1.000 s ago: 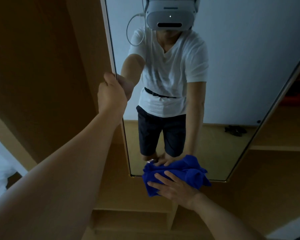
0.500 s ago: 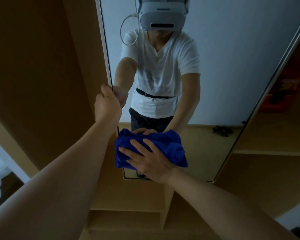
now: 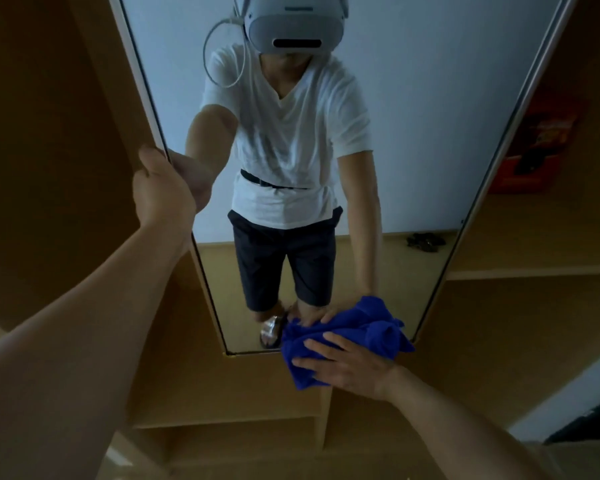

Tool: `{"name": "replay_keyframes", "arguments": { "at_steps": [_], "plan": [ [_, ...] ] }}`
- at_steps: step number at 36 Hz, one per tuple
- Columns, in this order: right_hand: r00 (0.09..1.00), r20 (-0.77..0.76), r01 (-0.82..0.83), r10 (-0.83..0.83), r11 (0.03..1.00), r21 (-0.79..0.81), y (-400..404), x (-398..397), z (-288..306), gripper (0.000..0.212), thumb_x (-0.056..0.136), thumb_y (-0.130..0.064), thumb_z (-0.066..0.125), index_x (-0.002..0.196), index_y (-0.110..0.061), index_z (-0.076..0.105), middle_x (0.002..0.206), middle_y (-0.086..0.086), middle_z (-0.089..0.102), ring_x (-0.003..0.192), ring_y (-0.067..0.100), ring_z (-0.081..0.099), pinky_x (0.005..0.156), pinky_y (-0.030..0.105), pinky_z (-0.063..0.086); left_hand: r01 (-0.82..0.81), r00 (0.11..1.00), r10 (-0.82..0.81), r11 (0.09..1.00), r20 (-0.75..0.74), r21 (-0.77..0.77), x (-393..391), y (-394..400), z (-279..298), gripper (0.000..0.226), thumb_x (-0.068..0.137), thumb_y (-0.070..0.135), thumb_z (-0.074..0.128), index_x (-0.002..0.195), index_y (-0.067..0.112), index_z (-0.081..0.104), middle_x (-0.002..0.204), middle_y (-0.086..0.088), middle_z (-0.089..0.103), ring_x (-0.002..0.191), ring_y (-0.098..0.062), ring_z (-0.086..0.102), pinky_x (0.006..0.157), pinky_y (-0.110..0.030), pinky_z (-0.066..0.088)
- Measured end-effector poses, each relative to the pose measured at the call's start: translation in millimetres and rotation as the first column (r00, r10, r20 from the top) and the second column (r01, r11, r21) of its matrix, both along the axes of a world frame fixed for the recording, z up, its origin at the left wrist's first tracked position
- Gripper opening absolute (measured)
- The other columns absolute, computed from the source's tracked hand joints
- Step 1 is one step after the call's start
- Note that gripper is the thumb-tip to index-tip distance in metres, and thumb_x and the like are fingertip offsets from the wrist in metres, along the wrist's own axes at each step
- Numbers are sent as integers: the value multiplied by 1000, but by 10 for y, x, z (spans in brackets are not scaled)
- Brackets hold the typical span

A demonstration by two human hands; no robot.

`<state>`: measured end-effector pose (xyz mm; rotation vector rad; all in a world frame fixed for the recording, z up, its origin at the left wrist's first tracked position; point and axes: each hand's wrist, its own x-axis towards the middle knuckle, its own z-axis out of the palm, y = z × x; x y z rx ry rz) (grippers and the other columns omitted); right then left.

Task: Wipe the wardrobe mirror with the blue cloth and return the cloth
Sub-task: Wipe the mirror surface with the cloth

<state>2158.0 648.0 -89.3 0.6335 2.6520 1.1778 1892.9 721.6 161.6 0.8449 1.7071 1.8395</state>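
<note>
The tall wardrobe mirror point(image 3: 413, 140) fills the middle of the view in a pale frame and reflects a person in a white shirt and dark shorts. My left hand point(image 3: 161, 192) is closed around the mirror's left edge at mid height. My right hand point(image 3: 347, 367) lies flat with spread fingers on the bunched blue cloth point(image 3: 357, 332), pressing it against the mirror's bottom right corner. The cloth hangs partly over the lower frame onto the wood below.
Wooden wardrobe panels stand on both sides. Open shelves point(image 3: 534, 271) sit to the right, with a red box point(image 3: 537, 147) on an upper one. A vertical divider point(image 3: 324, 417) and lower shelves lie under the mirror. A white wall strip point(image 3: 568, 400) shows at bottom right.
My right hand has swept the cloth from the mirror's lower left, beside my left hand, down to its bottom right corner. My left hand keeps its hold on the edge.
</note>
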Motion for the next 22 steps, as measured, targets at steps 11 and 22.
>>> {"name": "replay_keyframes", "arguments": {
  "at_steps": [11, 22],
  "plan": [
    [999, -52, -6, 10, 996, 83, 56, 745, 893, 59, 84, -24, 59, 140, -29, 40, 159, -4, 15, 140, 28, 24, 115, 51, 11, 33, 997, -30, 999, 69, -43, 31, -48, 33, 57, 96, 39, 21, 129, -1, 45, 122, -22, 54, 107, -35, 53, 92, -40, 43],
    [873, -471, 56, 125, 934, 352, 160, 387, 2812, 60, 87, -28, 48, 145, -25, 32, 153, -4, 26, 138, 32, 26, 114, 53, 9, 51, 998, -42, 984, 54, -170, 99, -335, 161, 57, 99, 45, 23, 134, 4, 43, 127, -19, 53, 103, -33, 53, 79, -35, 34]
  ]
}}
